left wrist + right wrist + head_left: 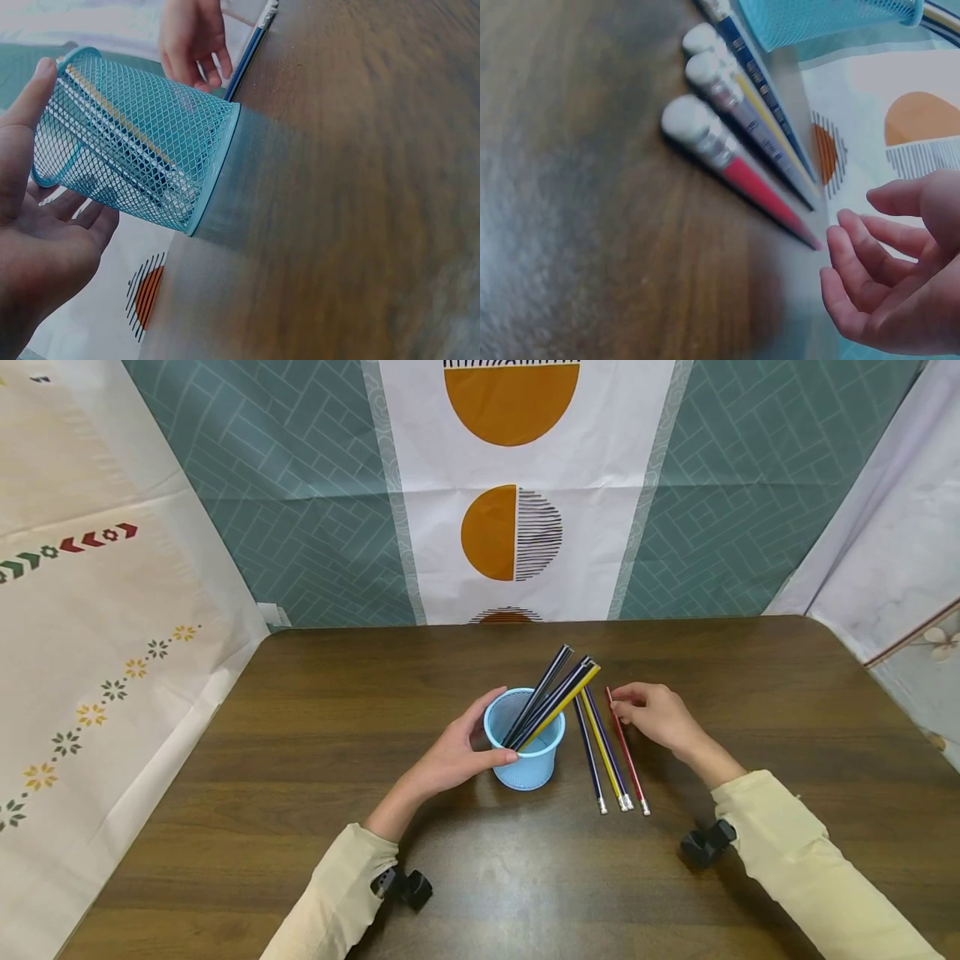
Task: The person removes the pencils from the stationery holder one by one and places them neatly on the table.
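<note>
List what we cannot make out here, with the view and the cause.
Head: count of the slim dark and yellow pencils in the round light-blue mesh cup; they overlap.
Left wrist: those pencils' lower ends; blurred behind mesh.
Right wrist: wording on the slim dark-blue pencil beside the cup; blurred.
Right wrist: far tip of the slim red pencil; blurred.
Head: top of the uppermost orange printed circle; cut off by the top edge.

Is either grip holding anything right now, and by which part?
Left grip holds the cup around its rim and upper side. Right grip holds nothing, near the red pencil.
</note>
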Motion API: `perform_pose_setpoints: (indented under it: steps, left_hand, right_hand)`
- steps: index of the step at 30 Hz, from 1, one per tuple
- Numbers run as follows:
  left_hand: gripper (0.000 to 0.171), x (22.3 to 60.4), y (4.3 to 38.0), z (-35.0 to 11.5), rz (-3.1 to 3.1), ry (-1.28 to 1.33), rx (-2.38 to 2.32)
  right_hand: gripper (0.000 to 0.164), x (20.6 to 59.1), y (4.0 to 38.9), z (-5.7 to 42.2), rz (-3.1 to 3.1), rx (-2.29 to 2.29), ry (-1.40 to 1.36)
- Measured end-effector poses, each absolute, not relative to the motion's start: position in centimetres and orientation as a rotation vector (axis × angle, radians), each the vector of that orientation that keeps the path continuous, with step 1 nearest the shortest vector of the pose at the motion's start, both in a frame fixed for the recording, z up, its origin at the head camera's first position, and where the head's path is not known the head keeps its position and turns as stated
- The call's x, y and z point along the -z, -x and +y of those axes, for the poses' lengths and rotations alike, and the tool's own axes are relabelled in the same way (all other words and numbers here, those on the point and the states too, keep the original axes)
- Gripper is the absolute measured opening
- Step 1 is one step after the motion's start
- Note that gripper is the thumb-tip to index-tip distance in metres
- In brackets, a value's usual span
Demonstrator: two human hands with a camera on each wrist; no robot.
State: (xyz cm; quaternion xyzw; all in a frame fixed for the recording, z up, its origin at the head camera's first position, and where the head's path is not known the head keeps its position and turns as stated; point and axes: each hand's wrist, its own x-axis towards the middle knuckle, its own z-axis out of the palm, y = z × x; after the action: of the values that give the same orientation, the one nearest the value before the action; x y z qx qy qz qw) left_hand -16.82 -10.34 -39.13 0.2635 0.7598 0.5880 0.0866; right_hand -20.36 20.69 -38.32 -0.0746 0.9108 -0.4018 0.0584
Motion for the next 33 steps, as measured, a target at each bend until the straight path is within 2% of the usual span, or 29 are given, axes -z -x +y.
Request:
perform_pose_setpoints:
  steps: [20, 33]
  left_hand:
    - [0.084, 39.1, 16.8, -10.3, 2.272, -0.772, -1.747]
    - [0.084, 39.1, 16.9, -10.2, 2.252, -0.773, -1.763]
  right_hand:
    - [0.032, 35.7, 18.1, 18.8, 2.551, 1.372, 0.477]
    - [0.034, 34.7, 17.5, 17.4, 2.394, 1.66, 0.479]
